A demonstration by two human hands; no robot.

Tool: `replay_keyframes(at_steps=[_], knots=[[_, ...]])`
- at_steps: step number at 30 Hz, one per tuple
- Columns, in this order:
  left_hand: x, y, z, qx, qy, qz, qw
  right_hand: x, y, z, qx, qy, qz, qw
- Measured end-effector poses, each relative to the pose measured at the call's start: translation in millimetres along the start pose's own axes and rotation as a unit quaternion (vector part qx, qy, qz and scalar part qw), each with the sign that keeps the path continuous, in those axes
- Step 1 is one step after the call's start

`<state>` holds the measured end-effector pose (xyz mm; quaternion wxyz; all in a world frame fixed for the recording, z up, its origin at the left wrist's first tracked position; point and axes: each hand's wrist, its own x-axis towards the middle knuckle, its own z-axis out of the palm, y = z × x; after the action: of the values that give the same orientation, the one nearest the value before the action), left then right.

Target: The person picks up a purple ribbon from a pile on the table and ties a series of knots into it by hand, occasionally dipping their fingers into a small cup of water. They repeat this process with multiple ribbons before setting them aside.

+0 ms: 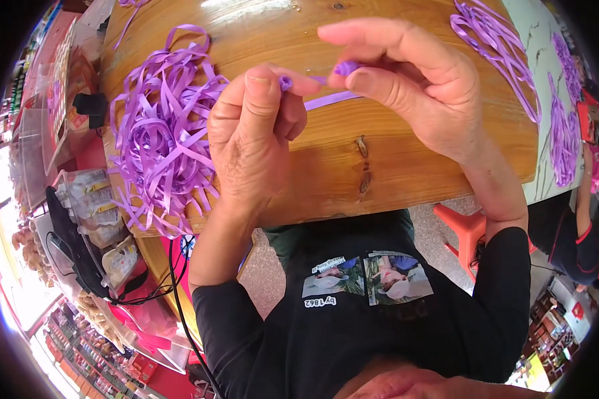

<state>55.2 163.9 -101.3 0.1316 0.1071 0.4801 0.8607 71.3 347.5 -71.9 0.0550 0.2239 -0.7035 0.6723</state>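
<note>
My left hand (249, 126) is raised above the wooden table, its thumb and forefinger closed on a small rolled bit of purple ribbon (285, 83). To the right, my right hand (422, 86) pinches another small twisted piece of purple ribbon (346, 68) by the thumb. A flat length of purple ribbon (331, 100) runs behind and between the two hands. Beside my left hand, a big loose heap of purple ribbon (163, 133) lies on the tabletop. My fingers partly hide both small pieces.
The wooden table (326, 179) has more ribbon strands (496, 50) at its far right. A white surface with purple ribbon bundles (564, 143) adjoins there. An orange stool (462, 229) stands below the edge. Plastic bins (90, 199) and a black cable (175, 279) are at left. Another person's arm (584, 193) shows at right.
</note>
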Motion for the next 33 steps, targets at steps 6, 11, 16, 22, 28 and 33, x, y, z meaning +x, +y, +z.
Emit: replay_keyframes(at_steps=[6, 11, 16, 22, 28, 33], knots=[[0.8, -6.8, 9.8, 0.100, 0.043, 0.062, 0.992, -5.3, 7.0, -5.1, 0.018, -0.010, -0.013, 1.000], [0.1, -13.1, 9.3, 0.095, -0.042, 0.085, 0.991, -5.9, 16.2, -8.2, -0.010, 0.029, -0.017, 0.999], [-6.1, -15.0, 9.3, 0.090, -0.046, 0.055, 0.993, -5.9, 4.6, -6.5, 0.073, 0.062, 0.075, 0.993], [-7.1, -14.4, 5.5, 0.203, -0.051, 0.081, 0.975, -3.5, -1.7, -13.4, -0.079, 0.020, -0.048, 0.996], [-5.5, -14.2, 2.5, 0.309, -0.070, 0.155, 0.936, -3.1, -15.7, -13.5, -0.129, 0.008, 0.025, 0.991], [-4.5, -14.3, 4.2, 0.372, -0.103, 0.194, 0.902, -6.4, 1.4, -16.0, -0.140, -0.021, -0.086, 0.986]])
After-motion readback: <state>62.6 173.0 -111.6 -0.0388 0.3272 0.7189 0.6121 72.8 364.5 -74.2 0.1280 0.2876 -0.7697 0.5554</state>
